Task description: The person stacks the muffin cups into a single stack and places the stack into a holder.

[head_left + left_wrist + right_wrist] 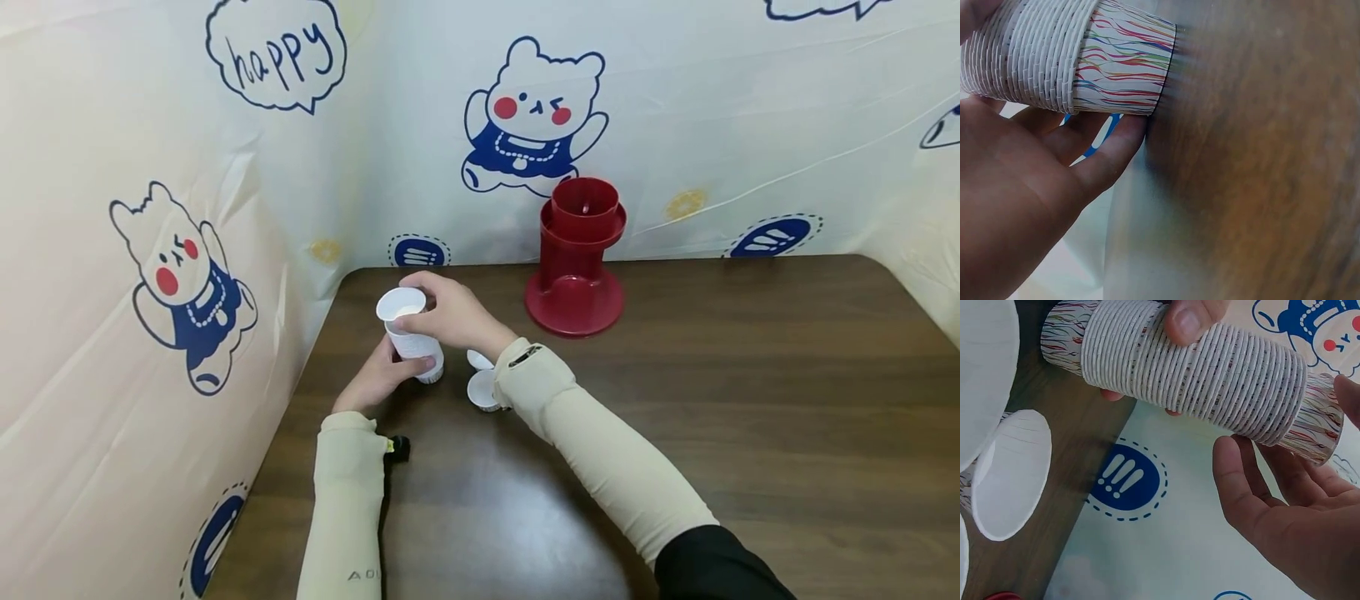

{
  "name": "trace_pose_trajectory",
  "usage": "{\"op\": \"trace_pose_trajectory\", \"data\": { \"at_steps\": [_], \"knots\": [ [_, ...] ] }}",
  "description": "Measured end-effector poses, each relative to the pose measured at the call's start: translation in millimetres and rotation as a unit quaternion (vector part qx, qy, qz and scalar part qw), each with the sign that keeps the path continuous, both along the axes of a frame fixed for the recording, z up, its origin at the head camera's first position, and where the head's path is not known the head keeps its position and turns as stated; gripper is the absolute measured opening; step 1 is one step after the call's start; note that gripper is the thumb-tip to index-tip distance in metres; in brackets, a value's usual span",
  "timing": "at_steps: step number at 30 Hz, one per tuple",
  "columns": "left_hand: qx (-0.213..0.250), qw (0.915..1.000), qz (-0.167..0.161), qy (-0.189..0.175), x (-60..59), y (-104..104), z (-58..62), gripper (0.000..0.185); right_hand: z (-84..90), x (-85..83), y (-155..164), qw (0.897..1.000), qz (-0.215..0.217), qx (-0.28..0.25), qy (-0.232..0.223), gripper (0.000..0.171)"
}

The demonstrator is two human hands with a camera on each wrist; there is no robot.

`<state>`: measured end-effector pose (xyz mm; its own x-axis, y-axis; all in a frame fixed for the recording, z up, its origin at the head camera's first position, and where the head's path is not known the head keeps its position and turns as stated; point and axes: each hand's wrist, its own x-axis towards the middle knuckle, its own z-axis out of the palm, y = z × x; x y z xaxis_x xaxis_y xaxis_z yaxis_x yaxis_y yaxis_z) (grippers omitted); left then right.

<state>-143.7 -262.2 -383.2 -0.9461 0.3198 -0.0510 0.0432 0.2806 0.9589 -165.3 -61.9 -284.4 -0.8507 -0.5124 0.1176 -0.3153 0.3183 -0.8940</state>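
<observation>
A tall stack of nested white paper cups (416,346), rims packed like ribs, leans slightly over the table's left part. My left hand (381,375) grips the stack low, thumb across its front; in the left wrist view that hand (1016,181) lies under the cups, beside the striped base of the lowest one (1125,59). The top paper cup (1319,422) stands out of the stack, its multicoloured wavy stripes showing. My right hand (453,315) holds this cup near its rim, thumb on the near side and fingers behind.
Loose white paper cups (483,390) sit beside the right sleeve, partly hidden by it. A red plastic stand (577,258) with a round base and upright tube stands at the back of the brown table (712,400). Printed curtains (420,125) border the table.
</observation>
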Motion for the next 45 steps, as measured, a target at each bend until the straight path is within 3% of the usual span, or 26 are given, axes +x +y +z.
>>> {"op": "trace_pose_trajectory", "data": {
  "at_steps": [10, 17, 23, 28, 35, 45],
  "knots": [
    [0.006, 1.0000, -0.001, 0.007, 9.0, -7.1, -2.8, 0.078, -20.1, 6.4, -6.5, 0.999, 0.015, 0.044, -0.026, 0.059],
    [0.017, 0.9998, -0.002, 0.004, 8.1, -6.1, -5.0, 0.075, -22.6, 5.6, -3.1, 0.997, 0.021, 0.062, -0.034, 0.063],
    [0.002, 0.9999, 0.008, 0.014, 5.5, -4.4, -8.3, 0.073, -28.9, -0.7, 6.9, 0.992, 0.042, 0.114, -0.022, 0.063],
    [-0.005, 0.9999, 0.016, 0.000, 3.1, 0.2, -5.4, 0.074, -32.8, -5.5, 33.7, 0.991, 0.060, 0.119, -0.012, 0.057],
    [-0.016, 0.9995, 0.026, -0.009, 1.8, 4.7, 0.3, 0.075, -28.6, -1.7, 87.1, 0.995, 0.046, 0.080, -0.049, 0.043],
    [-0.024, 0.9992, 0.026, -0.020, 2.4, 4.7, 0.8, 0.076, -58.1, 14.4, 139.1, 0.988, 0.027, 0.134, -0.074, 0.055]
  ]
}}
